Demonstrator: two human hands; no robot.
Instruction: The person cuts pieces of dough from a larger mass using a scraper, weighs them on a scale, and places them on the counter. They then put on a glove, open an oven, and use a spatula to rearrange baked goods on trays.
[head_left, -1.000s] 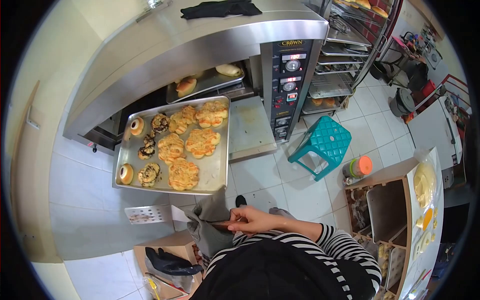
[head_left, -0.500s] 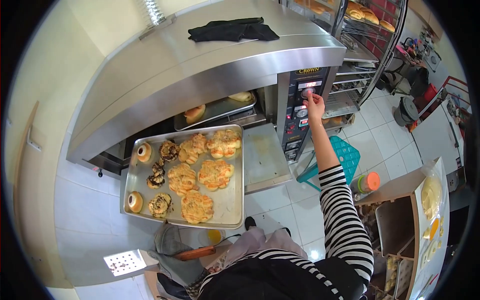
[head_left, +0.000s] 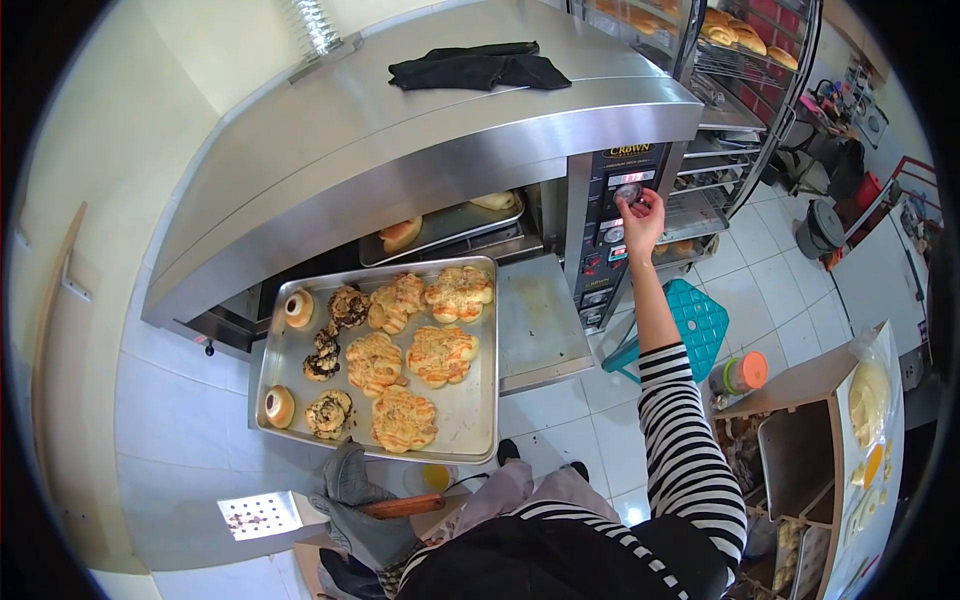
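My right hand is raised to the oven's control panel. Its thumb and fingers pinch the lower edge of the upper round knob, just under a lit red display. A grey oven mitt covers my left hand, low and left of my body. That mitt is closed round a spatula with a wooden handle and a perforated metal blade pointing left. Just above the mitt, a metal baking tray holds several baked breads, some cheese-topped, some with dark topping. The mitt's tip overlaps the tray's near rim.
A second tray with bread sits inside the open oven. Black cloth lies on the oven top. To the right stand a green stool, an orange-lidded container, a bread rack and a worktable.
My right hand has turned and shifted slightly down on the knob, leaving more of the knob visible. The whole view has moved a little. My left mitt still holds the spatula.
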